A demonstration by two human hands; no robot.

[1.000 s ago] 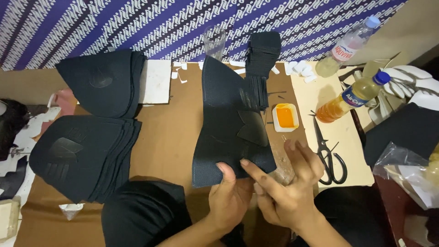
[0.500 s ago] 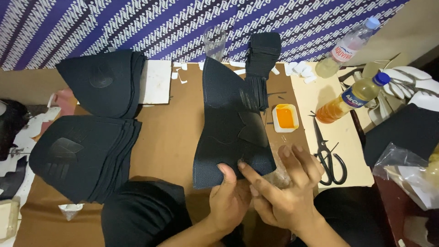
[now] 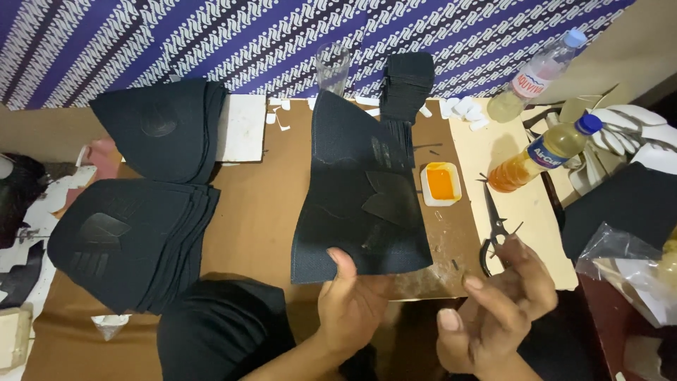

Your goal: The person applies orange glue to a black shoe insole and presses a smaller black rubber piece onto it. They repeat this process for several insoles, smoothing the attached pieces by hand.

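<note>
1. The right hand [image 3: 497,307] is now lifting clear of the black fabric panel [image 3: 356,190], fingers loosely spread and gripping nothing; a second ago it was resting on the panel's lower edge.
2. The left hand [image 3: 349,300] is pinching that edge with thumb on top, so the panel is lying flat on the table [image 3: 264,212].
3. Scissors [image 3: 493,226] and an orange glue dish [image 3: 441,183] are lying just right of it; stacked black pieces [image 3: 134,240] are sitting left, beneath a purple patterned cloth [image 3: 247,35].

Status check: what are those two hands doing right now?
Left hand grips black fabric panel at its near edge. Right hand lifted, empty. Scissors lie beside it.
</note>
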